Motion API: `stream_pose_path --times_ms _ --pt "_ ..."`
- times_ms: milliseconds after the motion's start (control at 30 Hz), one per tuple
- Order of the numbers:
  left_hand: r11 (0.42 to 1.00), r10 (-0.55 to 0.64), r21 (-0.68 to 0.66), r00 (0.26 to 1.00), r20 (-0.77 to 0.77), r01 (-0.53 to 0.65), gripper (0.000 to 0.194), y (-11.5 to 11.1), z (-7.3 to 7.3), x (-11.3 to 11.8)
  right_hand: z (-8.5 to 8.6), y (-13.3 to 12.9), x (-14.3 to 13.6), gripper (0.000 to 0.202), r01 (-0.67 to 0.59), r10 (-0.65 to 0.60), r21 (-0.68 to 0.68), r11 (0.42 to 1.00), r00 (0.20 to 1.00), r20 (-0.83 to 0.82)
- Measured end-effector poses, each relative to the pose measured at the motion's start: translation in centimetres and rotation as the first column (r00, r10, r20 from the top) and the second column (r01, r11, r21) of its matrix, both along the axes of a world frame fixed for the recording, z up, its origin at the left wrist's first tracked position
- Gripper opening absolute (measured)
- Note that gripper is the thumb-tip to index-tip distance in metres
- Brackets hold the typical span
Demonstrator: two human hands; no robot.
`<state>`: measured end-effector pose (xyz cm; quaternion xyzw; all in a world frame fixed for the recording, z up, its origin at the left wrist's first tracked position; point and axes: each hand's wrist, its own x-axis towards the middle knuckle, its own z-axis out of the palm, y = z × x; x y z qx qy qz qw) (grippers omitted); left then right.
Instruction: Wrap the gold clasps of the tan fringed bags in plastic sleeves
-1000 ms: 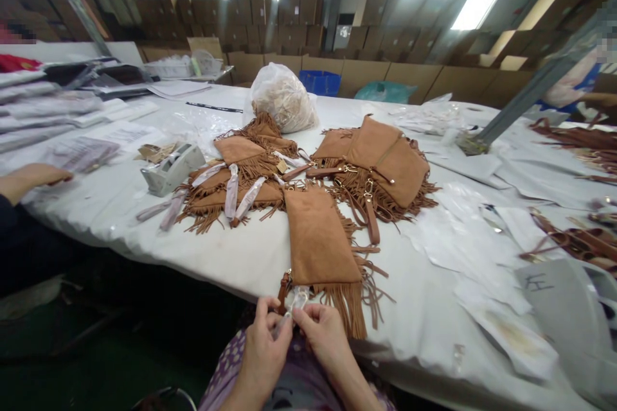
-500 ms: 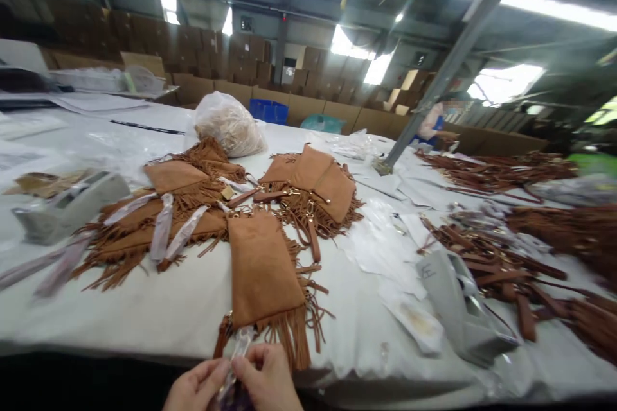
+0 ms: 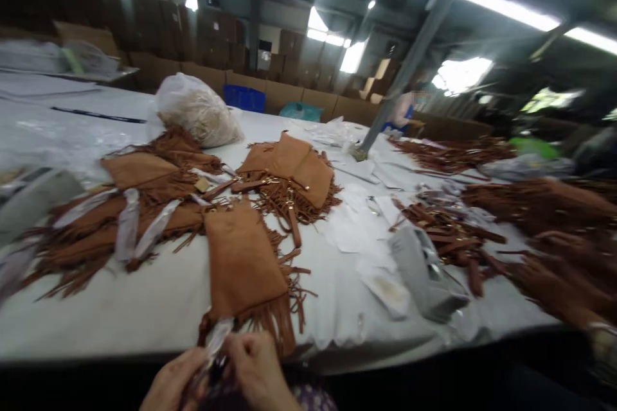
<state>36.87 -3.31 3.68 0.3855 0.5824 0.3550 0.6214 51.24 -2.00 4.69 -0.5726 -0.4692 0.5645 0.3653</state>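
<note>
A tan fringed bag (image 3: 243, 257) lies flat at the table's front edge, its fringe hanging over on the right. From its lower left corner runs a strap end in clear plastic wrap (image 3: 219, 337). My left hand (image 3: 178, 376) is closed on the wrapped strap. Beside it, my right hand (image 3: 255, 366) has its fingers curled at the same strap, thumb and forefinger nearly together. The fingertips are partly blurred, and the lower part of the strap is hidden between the hands.
More fringed bags (image 3: 301, 170) lie behind and to the left. A stuffed plastic bag (image 3: 195, 109) stands behind them. On the right are a grey dispenser (image 3: 427, 273), brown straps (image 3: 448, 225) and another person's arm (image 3: 563, 289). A metal post (image 3: 409, 58) rises from the table.
The view has turned to the right, so the table's items appear further left. Another person's arm now shows at the right. My hands stay at the wrapped strap.
</note>
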Motion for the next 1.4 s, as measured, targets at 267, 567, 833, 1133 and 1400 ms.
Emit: stream_pose_path --times_ms 267,567,833,1133,1400 --pt "0.961 0.128 0.274 0.935 -0.331 -0.035 0.036 -0.6 2.4 0.5 1.4 -0.6 0.2 0.075 0.042 -0.069 -0.106 0.994 0.961 -0.267" --pt "0.997 0.014 0.076 0.997 -0.074 -0.008 0.046 -1.4 1.8 0.7 1.4 -0.6 -2.1 0.077 -0.015 -0.197 -0.291 0.957 0.705 -0.682" --pt "0.961 0.024 -0.249 0.857 0.515 0.123 0.052 -1.0 2.5 0.1 3.4 0.7 -0.9 0.033 -0.142 -0.166 -0.326 0.935 0.637 -0.753" --pt "0.881 0.173 0.447 0.773 -0.611 0.156 0.032 1.1 1.1 -1.1 1.5 1.9 1.1 0.032 -0.065 0.065 0.007 0.998 0.975 -0.21" --pt "0.68 0.158 0.55 0.635 -0.756 0.485 0.027 1.4 -1.3 -1.4 2.5 -0.2 3.5 0.023 -0.03 -0.252 0.435 0.9 0.778 0.575"
